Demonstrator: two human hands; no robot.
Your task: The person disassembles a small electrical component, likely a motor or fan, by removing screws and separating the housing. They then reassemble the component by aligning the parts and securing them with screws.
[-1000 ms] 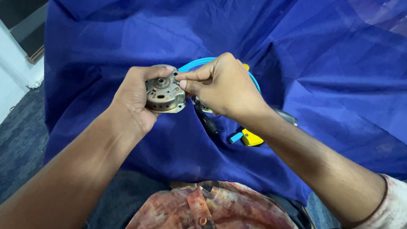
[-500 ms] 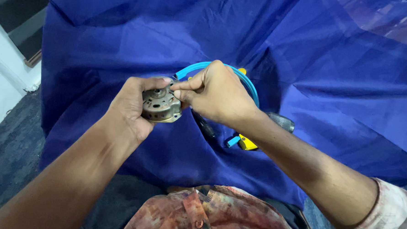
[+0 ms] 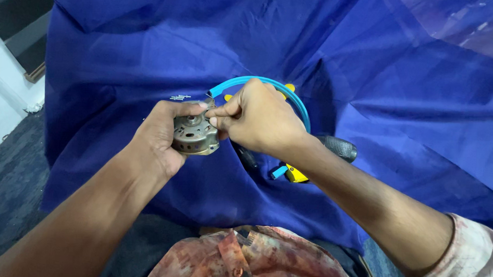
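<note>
A small metal motor housing (image 3: 194,135), round and dull bronze in colour, sits cupped in the left hand (image 3: 160,137), whose fingers wrap its far side so that the face with the central hub is turned up toward the camera. The right hand (image 3: 255,119) meets it from the other side, thumb and forefinger pinched narrowly at the top edge of the housing, apparently on a small part too tiny to identify; the left grip steadies the piece for this fine work. Both hands are raised above a blue cloth (image 3: 403,106). Just beyond the left hand lie several small screws (image 3: 180,98). Behind and under the right hand curves a light-blue hoop (image 3: 292,96); near the right wrist rest a dark knurled tool handle (image 3: 339,147) and a yellow-and-blue piece (image 3: 292,174).
</note>
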